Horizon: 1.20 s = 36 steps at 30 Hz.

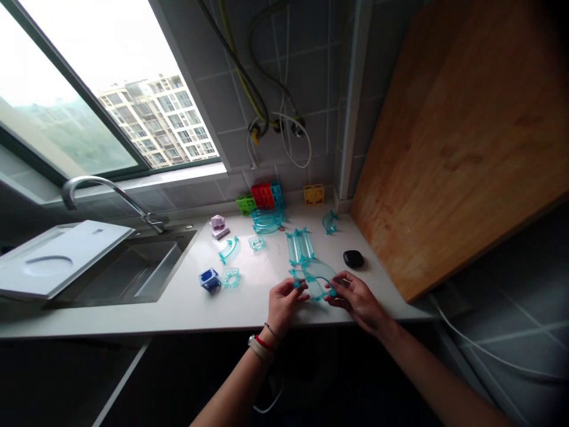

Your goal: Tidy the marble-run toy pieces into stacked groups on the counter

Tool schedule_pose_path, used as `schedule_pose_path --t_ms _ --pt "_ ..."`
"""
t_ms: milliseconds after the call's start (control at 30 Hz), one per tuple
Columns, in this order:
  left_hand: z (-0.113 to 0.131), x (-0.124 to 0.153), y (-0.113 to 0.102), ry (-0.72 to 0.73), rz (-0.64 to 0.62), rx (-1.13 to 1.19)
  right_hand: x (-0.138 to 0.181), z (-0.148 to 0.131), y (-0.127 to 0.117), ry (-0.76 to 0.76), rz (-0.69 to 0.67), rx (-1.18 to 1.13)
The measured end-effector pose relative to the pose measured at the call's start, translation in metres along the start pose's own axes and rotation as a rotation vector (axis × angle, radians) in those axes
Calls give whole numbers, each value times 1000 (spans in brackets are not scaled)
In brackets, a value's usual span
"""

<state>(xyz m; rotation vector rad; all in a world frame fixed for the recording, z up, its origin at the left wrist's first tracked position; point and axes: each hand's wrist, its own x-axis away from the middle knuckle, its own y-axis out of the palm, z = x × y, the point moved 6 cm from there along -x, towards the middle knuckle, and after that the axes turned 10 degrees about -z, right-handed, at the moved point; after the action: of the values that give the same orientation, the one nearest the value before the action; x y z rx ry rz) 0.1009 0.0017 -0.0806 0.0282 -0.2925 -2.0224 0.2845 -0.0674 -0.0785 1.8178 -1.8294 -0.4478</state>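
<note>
My left hand (284, 302) and my right hand (355, 299) both pinch a clear teal curved track piece (317, 279) just above the white counter (249, 302), near its front edge. The left fingers grip its left end, the right fingers its right end. A straight teal track piece (300, 245) lies just behind it. More teal pieces lie to the left: a curved one (229, 248), a small connector (256, 242) and a frame piece (231, 277) beside a blue cube (208, 279).
A sink (128, 270) with a faucet (111, 196) and a white board (53, 261) lies at the left. Green, red, blue and yellow blocks (262, 197) stand against the tiled wall. A black pebble-shaped object (353, 258) sits near a leaning wooden board (466, 136).
</note>
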Motion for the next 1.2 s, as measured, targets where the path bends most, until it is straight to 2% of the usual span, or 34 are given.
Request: schedule_pose_path --t_ms 467,700,833,967,1100,1200 --pt "4 4 3 53 -5 -58 0 10 5 -54 59 364" --pt "12 7 7 69 -23 36 -2 8 -1 -151 105 325" --pt "13 8 10 29 -68 87 -2 5 -4 -180 128 324" --pt "13 8 7 23 -42 114 -1 1 -2 -225 120 324" --pt "13 8 5 31 -40 139 2 -2 2 -284 141 479" --pt "12 7 7 18 -90 136 7 -5 8 -330 178 626"
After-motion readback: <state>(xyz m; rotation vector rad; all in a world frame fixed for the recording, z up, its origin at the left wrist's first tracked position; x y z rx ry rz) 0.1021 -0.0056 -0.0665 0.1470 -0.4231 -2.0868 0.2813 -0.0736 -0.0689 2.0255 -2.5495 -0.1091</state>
